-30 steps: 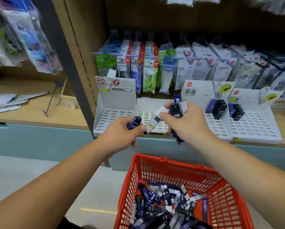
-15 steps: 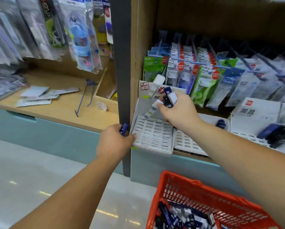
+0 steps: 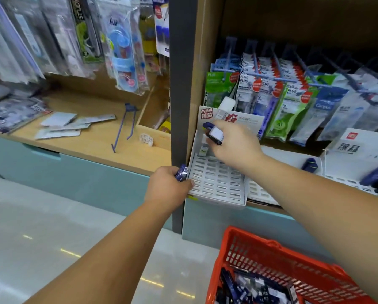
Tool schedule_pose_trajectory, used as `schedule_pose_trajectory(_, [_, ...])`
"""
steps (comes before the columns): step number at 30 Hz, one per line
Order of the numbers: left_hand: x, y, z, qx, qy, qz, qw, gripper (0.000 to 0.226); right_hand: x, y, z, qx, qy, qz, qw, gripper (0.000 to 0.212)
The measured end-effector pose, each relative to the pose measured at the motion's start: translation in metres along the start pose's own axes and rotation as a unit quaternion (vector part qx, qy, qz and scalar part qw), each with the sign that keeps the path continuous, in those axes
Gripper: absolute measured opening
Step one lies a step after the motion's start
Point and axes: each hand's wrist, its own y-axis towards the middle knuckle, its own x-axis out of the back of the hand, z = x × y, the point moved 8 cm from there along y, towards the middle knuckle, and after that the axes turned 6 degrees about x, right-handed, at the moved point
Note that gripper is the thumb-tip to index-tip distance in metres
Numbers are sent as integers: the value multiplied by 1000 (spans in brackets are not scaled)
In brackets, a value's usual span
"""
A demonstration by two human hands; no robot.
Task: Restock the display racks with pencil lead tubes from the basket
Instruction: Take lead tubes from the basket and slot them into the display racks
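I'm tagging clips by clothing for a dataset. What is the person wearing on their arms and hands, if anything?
Nothing visible. Both forearms are bare from the frame edge to the wrist, with no sleeve in view. The left hand and right hand are bare too: no gloves, and no watch, bracelet or ring that can be seen. Anything worn above the elbows lies outside the picture.
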Motion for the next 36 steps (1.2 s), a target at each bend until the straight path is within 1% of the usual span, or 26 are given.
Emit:
schedule_pose_trajectory(2, [2, -2, -1, 10, -7, 6, 1000, 12, -4, 4, 7, 5, -25, -7, 1000, 43])
schedule_pose_trajectory(4, [5, -5, -3, 9, -10, 14, 1000, 11, -8, 5, 10, -1, -25, -3, 1000, 48])
schedule_pose_trajectory(6, [8, -9, -8, 2, -16, 25, 1000, 12, -10, 5, 9, -9, -24, 13, 1000, 52])
schedule_pose_trajectory(8, [11, -13, -16, -9, -27, 31, 999, 15, -12, 3, 8, -12, -50, 41, 998, 55])
schedule_pose_trajectory(10, [15, -17, -25, -24, -44, 33, 998, 16, -13, 1, 7, -15, -47, 61, 997, 46])
schedule_pose_trajectory(12, [15, -22, -34, -33, -61, 44, 997, 15, -11, 2, 4, -28, 7, 71, 997, 28])
schedule_pose_trajectory(14, [14, -26, -41, -40, -70, 55, 995, 18, -2, 2, 0, -52, 92, 54, 993, 15])
schedule_pose_trajectory(15, [13, -27, -43, -42, -73, 60, 995, 20, 4, 0, -3, -82, 170, 33, 981, 11])
schedule_pose_trajectory(16, [12, -28, -45, -45, -73, 68, 994, 21, 8, -6, -6, -126, 268, 15, 955, 9])
schedule_pose_trajectory(18, [8, -31, -49, -42, -69, 87, 993, 22, 8, -22, -11, -220, 446, 2, 868, 6])
schedule_pose_trajectory(19, [4, -33, -50, -37, -70, 101, 992, 22, 7, -29, -11, -249, 494, 2, 833, 5])
schedule_pose_trajectory(20, [0, -35, -51, -31, -73, 118, 990, 23, 7, -36, -13, -267, 523, 4, 809, 4])
schedule_pose_trajectory(22, [-8, -40, -56, -21, -76, 153, 985, 20, 9, -47, -13, -280, 557, 13, 782, 3])
schedule_pose_trajectory(24, [-20, -45, -65, -20, -86, 190, 978, 18, 15, -58, -12, -281, 574, 23, 769, 5])
schedule_pose_trajectory(25, [-26, -49, -70, -16, -97, 209, 973, 21, 19, -64, -12, -281, 583, 21, 762, 6])
schedule_pose_trajectory(27, [-40, -59, -81, -5, -120, 243, 963, 30, 31, -75, -16, -284, 609, -4, 741, 7])
schedule_pose_trajectory(30, [-59, -79, -95, 4, -151, 278, 949, 33, 52, -88, -28, -302, 636, -64, 708, 6])
schedule_pose_trajectory(32, [-65, -87, -102, -1, -162, 257, 953, 43, 63, -95, -40, -309, 630, -93, 707, 6])
schedule_pose_trajectory(33, [-62, -87, -106, -13, -160, 220, 962, 45, 66, -99, -45, -312, 614, -93, 719, 7])
schedule_pose_trajectory(34, [-56, -84, -110, -32, -155, 174, 972, 42, 68, -105, -50, -314, 586, -82, 742, 8])
schedule_pose_trajectory(35, [-51, -81, -116, -55, -148, 132, 979, 40, 68, -111, -54, -309, 551, -60, 773, 9])
schedule_pose_trajectory(36, [-48, -79, -123, -81, -144, 106, 981, 39, 67, -117, -56, -298, 513, -31, 805, 10])
